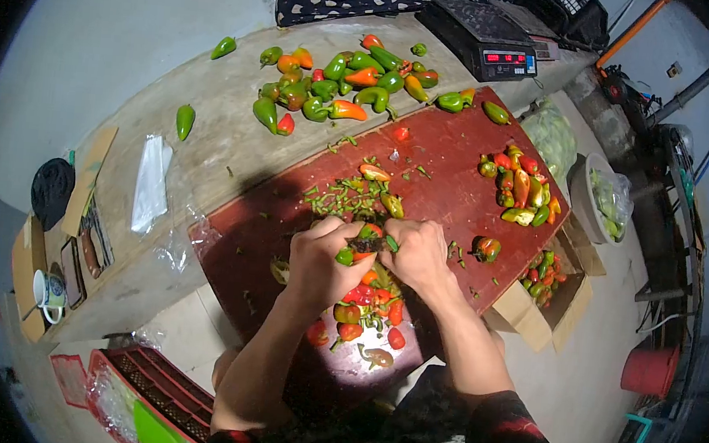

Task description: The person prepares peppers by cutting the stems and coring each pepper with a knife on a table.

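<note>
Over the red board [451,179], my left hand [330,257] is closed on a green and orange pepper [361,243] with a dark patch. Close on its right, my right hand [415,256] has its fingers pressed together at the same pepper, with a small green piece at the fingertips. Red and green peppers [369,299] lie below the hands, nearer my body. Cut green stems [344,199] are scattered just beyond them. Fingertips of both hands are partly hidden by the pepper.
Many peppers [324,88] lie on the concrete counter [213,99], beside a scale [483,47]. Another pepper pile [522,185] sits on the board's right. A cardboard box [523,316] stands below the right edge. A red crate [146,389] is at lower left.
</note>
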Available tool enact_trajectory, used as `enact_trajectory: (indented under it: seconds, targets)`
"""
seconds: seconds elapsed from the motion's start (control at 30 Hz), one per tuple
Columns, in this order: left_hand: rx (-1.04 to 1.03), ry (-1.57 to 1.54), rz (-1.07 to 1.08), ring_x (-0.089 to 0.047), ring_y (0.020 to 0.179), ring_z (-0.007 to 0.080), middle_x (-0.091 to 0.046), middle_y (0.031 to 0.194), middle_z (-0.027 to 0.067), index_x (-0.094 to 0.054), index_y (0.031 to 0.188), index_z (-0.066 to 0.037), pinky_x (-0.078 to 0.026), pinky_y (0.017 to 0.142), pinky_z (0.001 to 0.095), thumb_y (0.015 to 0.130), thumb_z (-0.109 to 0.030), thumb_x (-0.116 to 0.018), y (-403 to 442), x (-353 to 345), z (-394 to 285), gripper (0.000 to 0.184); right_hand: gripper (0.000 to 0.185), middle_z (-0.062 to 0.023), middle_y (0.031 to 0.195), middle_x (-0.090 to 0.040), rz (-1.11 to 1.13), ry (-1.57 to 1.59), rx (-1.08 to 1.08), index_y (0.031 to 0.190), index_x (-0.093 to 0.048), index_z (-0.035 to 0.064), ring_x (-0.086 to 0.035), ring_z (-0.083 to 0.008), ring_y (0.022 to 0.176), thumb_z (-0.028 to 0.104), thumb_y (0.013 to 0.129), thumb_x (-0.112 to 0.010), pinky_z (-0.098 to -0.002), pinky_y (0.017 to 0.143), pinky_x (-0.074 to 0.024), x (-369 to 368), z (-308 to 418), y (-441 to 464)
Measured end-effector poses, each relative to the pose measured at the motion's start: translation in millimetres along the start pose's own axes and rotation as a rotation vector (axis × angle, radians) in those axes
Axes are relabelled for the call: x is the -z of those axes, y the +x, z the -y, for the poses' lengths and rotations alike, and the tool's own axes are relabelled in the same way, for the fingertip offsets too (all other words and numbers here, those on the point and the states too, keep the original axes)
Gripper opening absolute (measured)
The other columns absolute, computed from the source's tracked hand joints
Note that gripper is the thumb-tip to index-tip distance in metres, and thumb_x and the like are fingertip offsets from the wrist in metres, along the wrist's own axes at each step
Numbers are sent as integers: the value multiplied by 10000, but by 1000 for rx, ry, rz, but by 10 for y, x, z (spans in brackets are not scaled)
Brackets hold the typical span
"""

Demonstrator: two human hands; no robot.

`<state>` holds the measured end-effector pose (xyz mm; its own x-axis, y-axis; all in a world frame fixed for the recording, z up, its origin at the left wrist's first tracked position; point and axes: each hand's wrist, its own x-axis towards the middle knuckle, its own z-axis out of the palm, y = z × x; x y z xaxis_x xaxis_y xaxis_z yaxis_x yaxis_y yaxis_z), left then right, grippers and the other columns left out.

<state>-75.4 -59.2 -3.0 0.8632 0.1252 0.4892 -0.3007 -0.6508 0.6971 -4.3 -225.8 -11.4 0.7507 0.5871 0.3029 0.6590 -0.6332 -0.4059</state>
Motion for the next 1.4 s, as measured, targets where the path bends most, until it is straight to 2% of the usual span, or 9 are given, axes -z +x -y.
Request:
enact_trajectory:
  seconds: [0.13,0.2,0.57,0.77,0.83,0.87,0.97,1.17,1.4]
  targets:
    - [-63,50,11,-632,661,282,-608,730,86,-705,897,-80,-516,585,375,670,-81,-784,-10,24,-24,240,141,-162,671,-641,36,-24,23,715,-604,69,-635,-393,629,176,734,-694,-494,587,-518,-2,-68,30]
    - [-31,56,22,-634,661,280,-614,734,87,-707,903,-79,-519,589,372,666,-79,-788,-48,26,-92,250,124,-186,683,-649,99,-305,-238,762,-651,71,-650,-401,661,186,759,-697,-496,626,-539,-112,-340,113]
    - [-4,-26,-146,-689,696,261,-692,786,111,-741,905,-69,-550,640,340,668,-129,-834,-33,67,-48,261,216,-216,616,-599,-63,116,-273,702,-604,13,-622,-422,641,187,781,-704,-490,632,-501,18,-338,132]
    - [49,-42,-194,-664,648,215,-675,742,95,-710,783,-41,-522,607,319,687,-179,-824,33,52,-77,203,304,-116,521,-476,-94,458,-263,604,-451,20,-479,-229,481,150,776,-666,-383,534,-419,18,-209,83]
    - [692,-783,18,-630,605,171,-613,687,57,-667,950,-38,-494,539,288,809,-206,-770,15,144,-32,243,313,-101,523,-469,-69,497,-280,600,-444,30,-469,-181,492,147,778,-674,-364,531,-414,21,-154,62]
    - [698,-779,9,-630,605,171,-613,687,57,-667,950,-38,-494,539,288,809,-206,-770,10,126,8,243,313,-101,523,-469,-61,502,-275,600,-444,30,-469,-181,492,147,778,-674,-364,531,-414,21,-133,56]
    - [836,-1519,-129,-519,599,131,-544,740,37,-564,999,-25,-410,507,254,922,-281,-637,12,16,186,277,313,-97,522,-474,-63,491,-263,599,-436,29,-465,-194,490,133,772,-676,-358,531,-413,16,-88,54]
    - [861,-1781,-164,-532,699,137,-538,789,39,-553,1052,-31,-424,560,253,931,-284,-614,12,-21,211,286,362,-31,523,-458,-7,648,-241,607,-455,41,-435,-126,518,164,801,-736,-338,528,-394,-100,-37,1]
    - [800,-1673,-196,-506,674,135,-532,792,40,-526,1042,-51,-420,573,273,925,-371,-574,-28,-153,158,344,257,58,697,-512,290,945,-185,866,-655,34,-478,-70,693,249,832,-792,-263,648,-419,61,273,-64]
